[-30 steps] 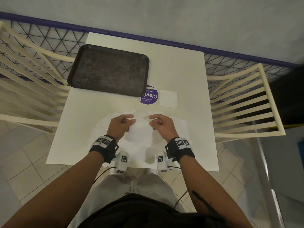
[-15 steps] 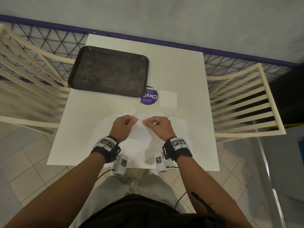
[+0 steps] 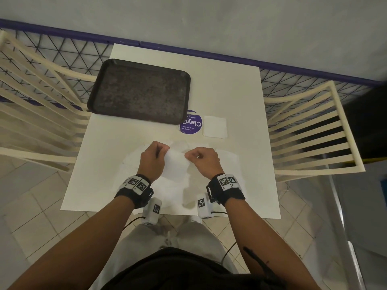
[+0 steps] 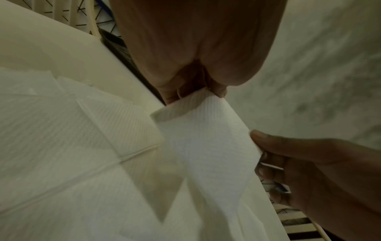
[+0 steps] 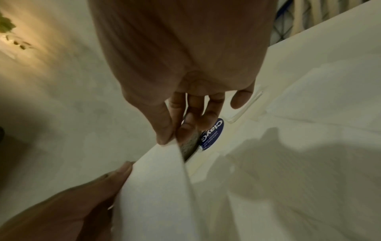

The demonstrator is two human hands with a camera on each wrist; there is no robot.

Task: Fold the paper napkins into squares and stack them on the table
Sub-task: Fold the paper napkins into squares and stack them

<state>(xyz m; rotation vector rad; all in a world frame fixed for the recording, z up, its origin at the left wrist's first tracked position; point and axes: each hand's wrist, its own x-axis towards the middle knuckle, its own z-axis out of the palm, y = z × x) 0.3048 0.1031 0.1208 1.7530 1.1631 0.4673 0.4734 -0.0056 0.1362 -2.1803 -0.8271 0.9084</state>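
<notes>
Step in hand: folding one paper napkin [image 3: 175,165], lifted off the table [image 3: 230,91] between both hands, near the front edge.
Left hand [image 3: 151,159]: fingers curled, pinching the napkin's left upper corner; seen close in the left wrist view [image 4: 193,91].
Right hand [image 3: 204,159]: thumb and fingers pinching the right upper corner; thumb pad flat against the sheet in the right wrist view.
Napkin state: hanging as a narrow doubled strip, lower end trailing toward the loose napkins [image 3: 134,164] spread flat beneath; fold apparently only part done, not yet a square.
Loose napkins: several unfolded sheets overlapping on the table under and around the hands; exact count impossible to tell.
Finished stack: one folded square napkin [image 3: 215,127] lying beyond the hands, just right of the round sticker [image 3: 191,124]; whether more than one layer, too small to tell.
Progress, as a judgement: early, with most sheets still to fold.
Next move calls for: bringing the pinched corners down onto the opposite edge, matching edges cleanly, then pressing the crease flat before carrying it to the stack.
Risk: thin, limp paper, likely to skew or drag the loose sheets below.
Writing: purple sticker reading "Clay" in large white letters, partly hidden under the tray [image 3: 140,91]; small lines include "Let's keep our", the rest not legible.
Tray: dark, speckled, at the far left of the table.
</notes>
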